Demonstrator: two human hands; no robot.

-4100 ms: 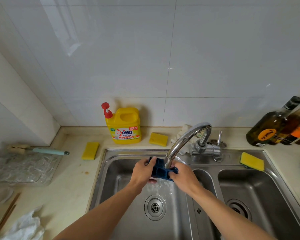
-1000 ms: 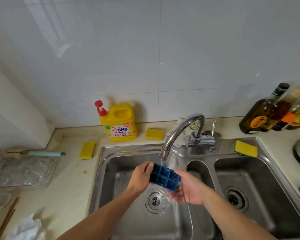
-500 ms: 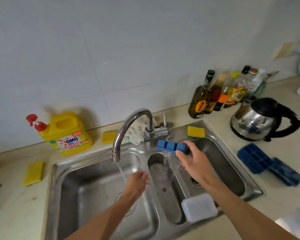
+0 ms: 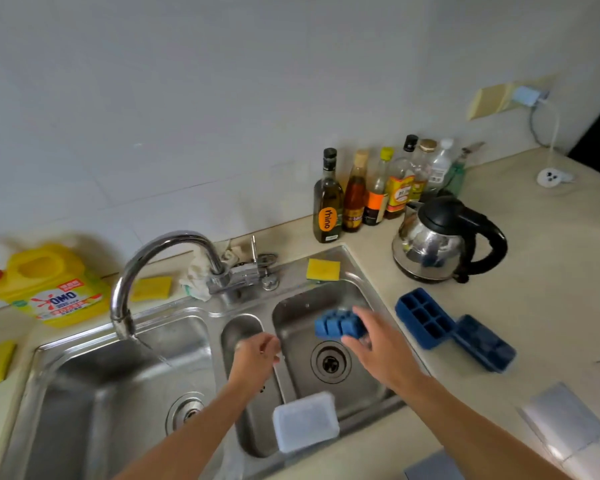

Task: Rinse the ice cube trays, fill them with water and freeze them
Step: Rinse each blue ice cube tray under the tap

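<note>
The right-basin drain [image 4: 330, 362] serves as the marker here. Just above and beyond it, clear of the basin floor, the blue ice cube tray [image 4: 336, 323] hangs with its cell bottoms facing up, so it looks turned over to shed water. Its long axis runs left to right across the basin, tilted slightly. The right hand [image 4: 373, 342] holds the tray's right end: the fingers are curled over that end and grip it. The thumb is hidden under the tray, so how it presses cannot be told.

The left hand [image 4: 257, 351] is to the left of the drain, over the narrow middle basin. It holds nothing, and its fingers hang loosely curled; motion blur hides finer detail. Farther left of the drain, the faucet [image 4: 160, 258] runs a stream into the left basin.

To the right of the drain, past the sink rim, two more trays lie on the counter: an upright tray [image 4: 423, 317] with its cells showing, and a second tray [image 4: 484, 342] touching its far corner. Judging by this, rinsing of the held tray seems done and it is probably headed to the right toward those two; the right hand is the nearer one and already has it. A white plastic lid [image 4: 305, 426] sits on the sink edge nearer than the drain.
</note>
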